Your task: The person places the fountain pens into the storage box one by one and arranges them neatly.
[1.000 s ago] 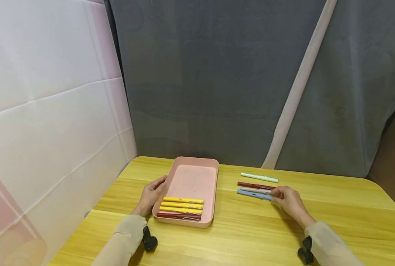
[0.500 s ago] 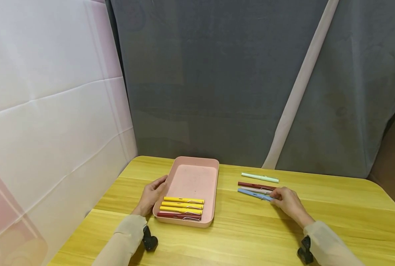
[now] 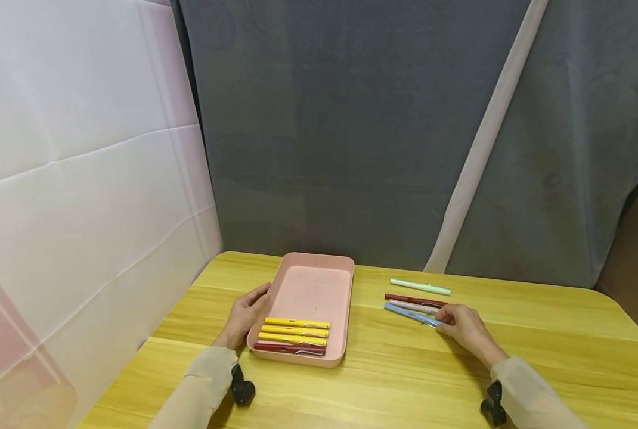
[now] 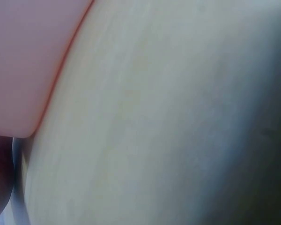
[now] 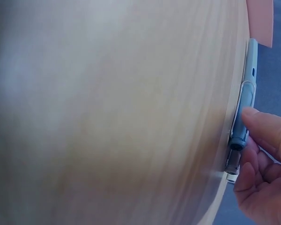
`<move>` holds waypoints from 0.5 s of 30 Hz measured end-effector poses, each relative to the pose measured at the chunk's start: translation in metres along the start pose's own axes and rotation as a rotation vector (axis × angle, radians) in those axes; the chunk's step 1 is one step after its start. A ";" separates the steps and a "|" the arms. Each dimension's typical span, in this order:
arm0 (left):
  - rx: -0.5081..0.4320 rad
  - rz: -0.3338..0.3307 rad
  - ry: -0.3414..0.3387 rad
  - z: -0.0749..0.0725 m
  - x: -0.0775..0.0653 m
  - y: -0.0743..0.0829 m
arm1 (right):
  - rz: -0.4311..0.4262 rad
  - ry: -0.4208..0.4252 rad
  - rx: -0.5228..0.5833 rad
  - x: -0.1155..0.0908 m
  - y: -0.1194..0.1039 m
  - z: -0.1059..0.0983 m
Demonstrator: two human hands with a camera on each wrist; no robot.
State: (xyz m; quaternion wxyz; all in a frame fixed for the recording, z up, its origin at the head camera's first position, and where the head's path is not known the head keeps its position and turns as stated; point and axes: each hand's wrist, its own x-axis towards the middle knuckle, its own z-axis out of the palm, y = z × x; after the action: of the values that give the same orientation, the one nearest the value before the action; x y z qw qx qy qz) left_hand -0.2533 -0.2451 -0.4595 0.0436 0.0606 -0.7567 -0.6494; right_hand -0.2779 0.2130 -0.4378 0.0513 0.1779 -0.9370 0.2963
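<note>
My right hand (image 3: 465,329) pinches the clip end of a light blue pen (image 3: 409,313), thumb on its near side. In the right wrist view the thumb presses on the blue pen (image 5: 248,89) beside its metal clip. Right behind it lie a pale pink pen (image 3: 411,307) and a dark red pen (image 3: 412,300), their right ends partly hidden by the fingers. My left hand (image 3: 242,317) holds the left side of a pink tray (image 3: 349,310), thumb at the rim. At the tray's near end lie several yellow pens (image 3: 296,331) and one dark red pen (image 3: 287,348).
A mint green pen (image 3: 420,286) lies apart, farther back on the wooden table (image 3: 405,381). A grey curtain (image 3: 324,131) hangs behind the table's far edge, and a white fabric wall (image 3: 83,179) stands along the left.
The blue pen's clip end has swung slightly toward me, away from the pale pink pen, with my right hand shifting along. The left hand and the tray stay put.
</note>
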 end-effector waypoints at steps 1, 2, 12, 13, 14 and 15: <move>0.002 0.001 -0.001 0.000 0.000 0.000 | 0.000 -0.003 0.002 0.000 0.000 0.000; 0.005 0.002 -0.002 0.000 0.000 0.000 | 0.002 -0.007 0.004 0.000 0.000 0.000; -0.018 0.003 -0.009 -0.001 -0.002 0.003 | 0.014 -0.052 0.024 0.000 0.003 0.001; -0.016 0.003 -0.010 -0.001 -0.001 0.003 | 0.015 -0.056 0.026 0.000 0.003 0.002; -0.016 0.001 -0.010 -0.001 -0.001 0.003 | 0.013 -0.058 0.028 0.000 0.004 0.002; -0.013 0.001 -0.008 -0.001 -0.001 0.003 | 0.012 -0.059 0.029 0.000 0.004 0.003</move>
State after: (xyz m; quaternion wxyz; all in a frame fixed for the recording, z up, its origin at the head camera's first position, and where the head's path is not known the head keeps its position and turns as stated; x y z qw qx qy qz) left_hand -0.2521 -0.2452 -0.4568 0.0412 0.0573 -0.7525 -0.6548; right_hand -0.2794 0.2144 -0.4422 0.0191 0.1816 -0.9347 0.3050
